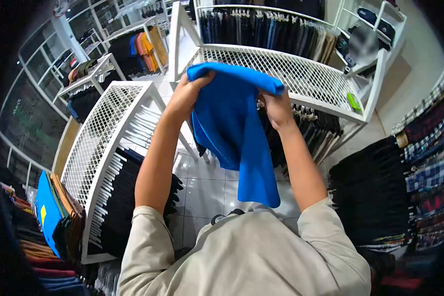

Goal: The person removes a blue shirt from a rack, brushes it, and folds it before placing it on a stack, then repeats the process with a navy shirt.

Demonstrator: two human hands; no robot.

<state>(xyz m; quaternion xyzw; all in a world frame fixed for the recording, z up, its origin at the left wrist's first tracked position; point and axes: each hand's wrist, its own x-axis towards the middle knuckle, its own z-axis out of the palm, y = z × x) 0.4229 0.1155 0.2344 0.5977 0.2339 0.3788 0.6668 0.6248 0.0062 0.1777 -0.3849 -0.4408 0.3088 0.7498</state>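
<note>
A plain bright blue shirt (227, 118) hangs in loose folds between my two hands, in front of my chest. My left hand (188, 93) is closed round its upper left corner, thumb on top of the cloth. At the upper right end, my right hand (277, 108) grips the rolled edge, its fingers partly hidden behind the fabric. The top edge is stretched from one hand to the other. A longer strip of the cloth drops toward my waist on the right.
White mesh-topped racks stand ahead (320, 84) and to the left (101, 118), with dark clothes hanging below. A green packet (353, 102) lies on the front rack. Folded garments (49, 212) are stacked at lower left. Black clothes (370, 192) and checked shirts (431, 172) hang at right.
</note>
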